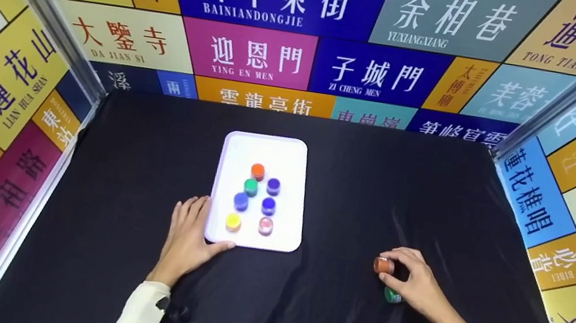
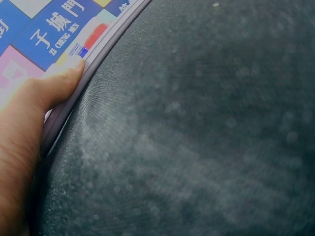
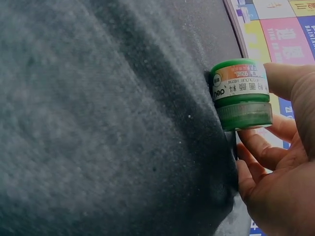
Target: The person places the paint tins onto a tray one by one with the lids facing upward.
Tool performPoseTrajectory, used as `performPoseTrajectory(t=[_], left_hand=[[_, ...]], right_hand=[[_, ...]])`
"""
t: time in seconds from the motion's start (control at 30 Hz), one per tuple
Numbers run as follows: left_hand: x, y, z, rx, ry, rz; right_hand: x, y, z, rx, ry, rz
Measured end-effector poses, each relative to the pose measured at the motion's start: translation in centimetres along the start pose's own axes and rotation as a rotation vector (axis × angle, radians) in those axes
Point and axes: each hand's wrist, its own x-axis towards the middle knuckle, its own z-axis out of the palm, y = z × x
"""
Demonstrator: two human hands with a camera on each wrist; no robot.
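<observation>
My right hand [image 1: 415, 278] pinches an orange-brown paint jar [image 1: 383, 265] between thumb and fingers. Just below that hand, a green paint jar [image 1: 392, 295] is on the black cloth, partly covered by the hand. The right wrist view shows this green jar [image 3: 241, 93] with its printed label close up; the orange-brown jar is hidden there. At the near left corner of a white tray [image 1: 267, 150], my left hand [image 1: 186, 243] lies with fingers along the side. Its thumb [image 2: 69, 78] rests on the near rim.
Several paint jars stand on the tray in two rough columns, among them an orange one [image 1: 258, 172], a yellow one [image 1: 232, 222] and a pink one [image 1: 266, 226]. Black cloth [image 1: 351, 193] covers the table. Panels with printed signs [image 1: 246, 54] enclose the back and sides.
</observation>
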Motion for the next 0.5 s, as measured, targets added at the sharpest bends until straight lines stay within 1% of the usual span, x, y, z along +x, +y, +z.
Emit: performPoseTrajectory(t=[0.2,0.5], left_hand=[[0.1,0.1,-0.1,0.006,-0.005,0.000],[0.1,0.0,0.1,-0.001,0.010,0.004]], right_hand=[[0.4,-0.2,-0.1,-0.021,-0.021,0.047],[2.2,-0.3,-0.3,-0.036,-0.016,0.034]])
